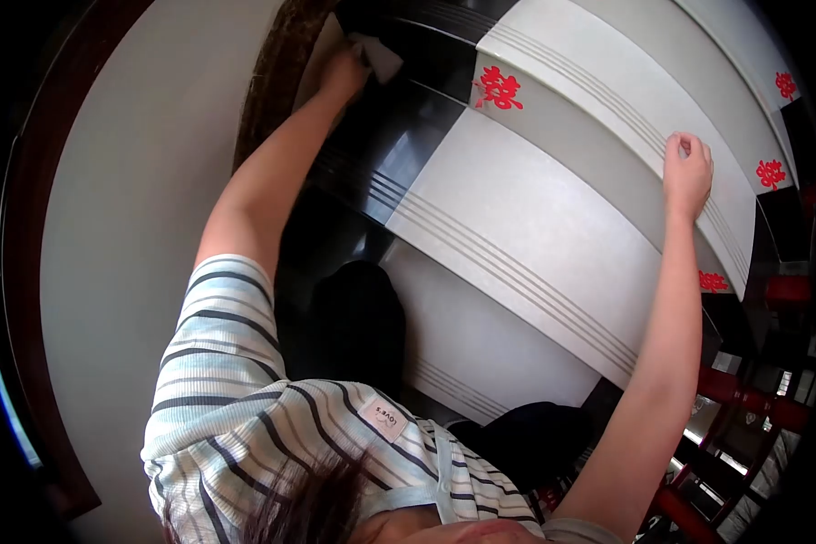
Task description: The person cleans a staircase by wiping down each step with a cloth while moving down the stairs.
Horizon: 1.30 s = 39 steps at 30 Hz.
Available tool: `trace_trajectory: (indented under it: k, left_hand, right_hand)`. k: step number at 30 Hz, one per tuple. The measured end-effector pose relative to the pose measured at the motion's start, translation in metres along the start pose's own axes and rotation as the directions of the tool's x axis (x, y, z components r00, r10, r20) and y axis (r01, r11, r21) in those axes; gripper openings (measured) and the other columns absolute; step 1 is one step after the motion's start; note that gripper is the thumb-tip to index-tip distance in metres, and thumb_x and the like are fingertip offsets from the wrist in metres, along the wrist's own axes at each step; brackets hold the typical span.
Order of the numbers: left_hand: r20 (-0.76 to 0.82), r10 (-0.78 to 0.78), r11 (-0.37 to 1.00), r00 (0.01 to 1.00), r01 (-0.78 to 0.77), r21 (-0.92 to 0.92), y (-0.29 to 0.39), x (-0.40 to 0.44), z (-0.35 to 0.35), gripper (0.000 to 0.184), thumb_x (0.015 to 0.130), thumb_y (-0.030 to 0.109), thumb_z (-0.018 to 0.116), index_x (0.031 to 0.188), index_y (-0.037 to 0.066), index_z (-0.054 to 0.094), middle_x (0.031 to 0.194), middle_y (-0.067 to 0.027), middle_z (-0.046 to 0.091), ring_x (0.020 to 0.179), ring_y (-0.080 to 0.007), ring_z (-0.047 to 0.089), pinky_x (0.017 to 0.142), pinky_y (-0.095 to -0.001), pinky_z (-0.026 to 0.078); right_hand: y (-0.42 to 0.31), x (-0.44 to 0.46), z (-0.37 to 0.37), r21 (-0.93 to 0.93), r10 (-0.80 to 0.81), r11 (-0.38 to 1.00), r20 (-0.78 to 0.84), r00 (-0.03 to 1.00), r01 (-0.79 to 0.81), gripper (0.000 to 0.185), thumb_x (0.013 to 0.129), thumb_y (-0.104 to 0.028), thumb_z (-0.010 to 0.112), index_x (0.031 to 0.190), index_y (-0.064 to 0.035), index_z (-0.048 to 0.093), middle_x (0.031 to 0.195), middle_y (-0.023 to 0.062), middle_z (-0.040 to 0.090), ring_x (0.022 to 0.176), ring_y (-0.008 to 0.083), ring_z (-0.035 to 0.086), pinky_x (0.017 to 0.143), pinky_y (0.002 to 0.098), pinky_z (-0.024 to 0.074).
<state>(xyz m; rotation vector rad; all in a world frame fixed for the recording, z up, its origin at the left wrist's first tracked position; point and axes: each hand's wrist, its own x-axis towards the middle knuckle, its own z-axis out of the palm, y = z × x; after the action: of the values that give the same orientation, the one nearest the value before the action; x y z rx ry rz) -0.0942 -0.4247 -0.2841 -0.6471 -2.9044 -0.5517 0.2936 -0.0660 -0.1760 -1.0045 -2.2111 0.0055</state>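
Note:
At the top left, my left hand is closed on a pale cloth. The cloth lies against the glossy black side strip of the stairs, close to the dark marbled skirting. My right hand is on the right, its fingers curled in loosely, with nothing visible in them. It is over the grooved front edge of a white stair tread; whether it touches the stone I cannot tell.
Red paper characters are stuck on the risers. Lower down is another white tread. A dark red wooden railing runs along the right, and a plain wall stands on the left. My dark-trousered knees are below.

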Motion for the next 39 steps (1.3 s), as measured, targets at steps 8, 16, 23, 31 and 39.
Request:
trace_trajectory:
  k: [8, 16, 23, 31, 39]
  left_hand:
    - [-0.107, 0.323, 0.928, 0.940, -0.292, 0.231, 0.049, -0.065, 0.029, 0.025, 0.077, 0.013, 0.053, 0.101, 0.008, 0.057, 0.093, -0.0131, 0.065, 0.091, -0.0318, 0.062, 0.077, -0.0451, 0.047]
    - [-0.164, 0.856, 0.466, 0.490, -0.870, -0.161, 0.125, -0.192, 0.021, 0.027, 0.078, 0.007, 0.055, 0.104, 0.012, 0.056, 0.118, -0.0104, 0.057, 0.116, -0.0286, 0.050, 0.096, -0.0440, 0.037]
    - [0.254, 0.208, 0.459, 0.945, 0.135, -0.878, -0.052, -0.145, -0.049, 0.026, 0.080, 0.005, 0.054, 0.104, 0.009, 0.064, 0.109, -0.0114, 0.062, 0.107, -0.0300, 0.055, 0.094, -0.0400, 0.042]
    - [-0.174, 0.563, 0.820, 0.808, -0.572, 0.000, -0.066, -0.194, -0.020, 0.044, 0.077, 0.006, 0.053, 0.121, 0.012, 0.054, 0.124, -0.0100, 0.054, 0.118, -0.0288, 0.048, 0.102, -0.0427, 0.035]
    - [-0.070, 0.797, 0.543, 0.600, -0.662, 0.516, -0.048, -0.157, -0.152, 0.040, 0.076, 0.009, 0.051, 0.114, 0.014, 0.060, 0.126, -0.0049, 0.054, 0.114, -0.0282, 0.050, 0.091, -0.0396, 0.041]
  right_hand:
    - [0.001, 0.000, 0.002, -0.027, -0.003, 1.000, 0.012, 1.000, 0.003, 0.033, 0.086, -0.039, 0.053, 0.099, -0.0116, 0.066, 0.107, 0.0040, 0.061, 0.102, 0.0257, 0.055, 0.087, 0.0368, 0.0442]
    - [0.011, 0.006, 0.006, 0.006, 0.008, 1.000, 0.051, 0.999, -0.009, 0.033, 0.086, -0.037, 0.052, 0.102, -0.0102, 0.065, 0.109, 0.0061, 0.061, 0.103, 0.0263, 0.056, 0.088, 0.0372, 0.0440]
    - [0.016, 0.007, 0.011, 0.029, -0.009, 1.000, 0.052, 0.999, 0.008, 0.033, 0.087, -0.036, 0.052, 0.102, -0.0101, 0.065, 0.108, 0.0078, 0.061, 0.101, 0.0270, 0.057, 0.087, 0.0382, 0.0440]
    - [0.012, 0.007, 0.009, -0.007, 0.010, 1.000, 0.044, 0.999, -0.010, 0.038, 0.088, -0.041, 0.048, 0.103, -0.0104, 0.065, 0.111, 0.0082, 0.061, 0.103, 0.0288, 0.056, 0.088, 0.0383, 0.0438]
    - [0.022, 0.010, 0.015, -0.002, -0.007, 1.000, 0.059, 0.998, 0.008, 0.039, 0.088, -0.042, 0.048, 0.105, -0.0118, 0.064, 0.112, 0.0075, 0.061, 0.104, 0.0282, 0.056, 0.088, 0.0380, 0.0440]
